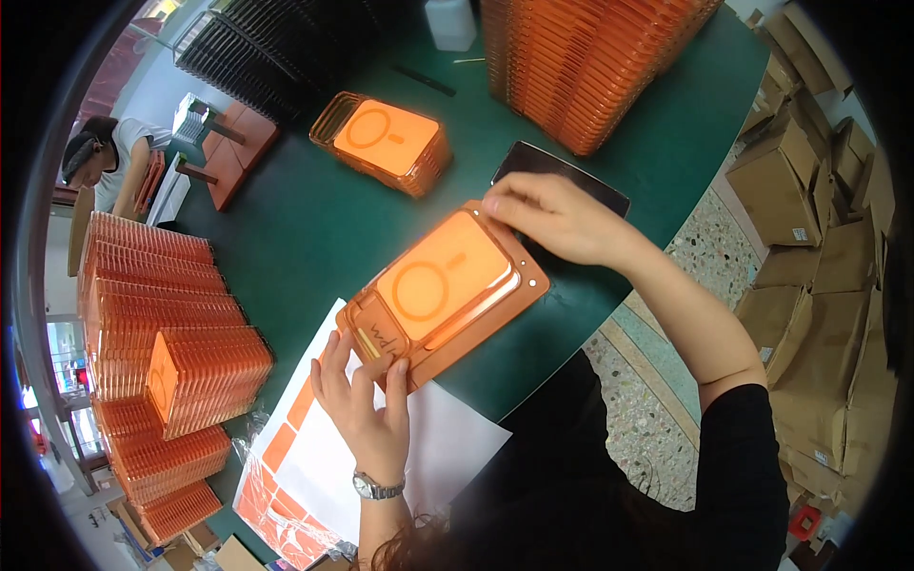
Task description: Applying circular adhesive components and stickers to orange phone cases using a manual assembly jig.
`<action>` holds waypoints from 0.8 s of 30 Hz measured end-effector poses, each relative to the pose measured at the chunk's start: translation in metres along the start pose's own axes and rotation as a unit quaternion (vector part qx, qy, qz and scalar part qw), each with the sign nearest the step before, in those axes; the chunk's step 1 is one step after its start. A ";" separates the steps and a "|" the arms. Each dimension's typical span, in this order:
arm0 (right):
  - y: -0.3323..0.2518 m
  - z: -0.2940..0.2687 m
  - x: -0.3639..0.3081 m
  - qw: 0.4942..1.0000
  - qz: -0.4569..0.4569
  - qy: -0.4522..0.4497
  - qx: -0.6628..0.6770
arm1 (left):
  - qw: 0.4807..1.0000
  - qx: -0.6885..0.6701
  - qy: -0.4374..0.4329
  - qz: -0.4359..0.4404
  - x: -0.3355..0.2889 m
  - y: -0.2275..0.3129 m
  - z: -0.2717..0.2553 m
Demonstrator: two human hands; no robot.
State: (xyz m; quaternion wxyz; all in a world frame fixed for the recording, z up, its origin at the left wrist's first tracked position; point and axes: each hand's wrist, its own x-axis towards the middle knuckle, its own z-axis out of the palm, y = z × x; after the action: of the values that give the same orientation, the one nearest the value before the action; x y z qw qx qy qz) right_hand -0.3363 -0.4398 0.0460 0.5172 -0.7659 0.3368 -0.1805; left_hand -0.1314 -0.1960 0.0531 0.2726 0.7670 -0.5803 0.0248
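Note:
A clear orange phone case (447, 333) lies slanted on a flat brown-orange board (535, 285) with small holes at its far right end. Inside the case is a bright orange panel (466, 249) marked with a ring and a short bar. My left hand (367, 409), with a watch on its wrist, grips the near left end of the board, fingertips against the case's camera end. At the far corner of the case, my right hand (543, 214) has thumb and forefinger pressed together; whatever is between them is too small to make out.
Orange cases stand in a small stack (419, 171) ahead, a tall stack (571, 76) at far right and more stacks (157, 295) at left. A black flat item (571, 181) lies behind my right hand. White paper (447, 428) is nearby; cardboard boxes (809, 324) line the right; another person (124, 157) works far left.

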 end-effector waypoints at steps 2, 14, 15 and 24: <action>0.000 0.011 0.000 0.999 0.027 0.000 0.039 | 1.000 0.012 -0.010 0.004 -0.006 0.000 -0.003; 0.004 0.014 0.008 0.984 0.100 -0.030 0.145 | 0.908 -0.285 -0.107 -0.287 -0.005 -0.005 -0.009; 0.003 0.013 0.008 0.984 0.098 -0.037 0.142 | 0.860 -0.393 -0.095 -0.312 -0.002 -0.002 -0.007; -0.035 -0.011 -0.005 0.942 -0.152 -0.109 -0.277 | 0.958 -0.191 -0.133 -0.168 0.007 -0.025 -0.018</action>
State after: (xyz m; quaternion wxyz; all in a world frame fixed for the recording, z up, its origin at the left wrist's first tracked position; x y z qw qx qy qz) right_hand -0.3349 -0.4353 0.0822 0.2842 -0.9360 0.1948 -0.0715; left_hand -0.1018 -0.1895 0.0613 0.3347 0.7833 -0.4682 -0.2351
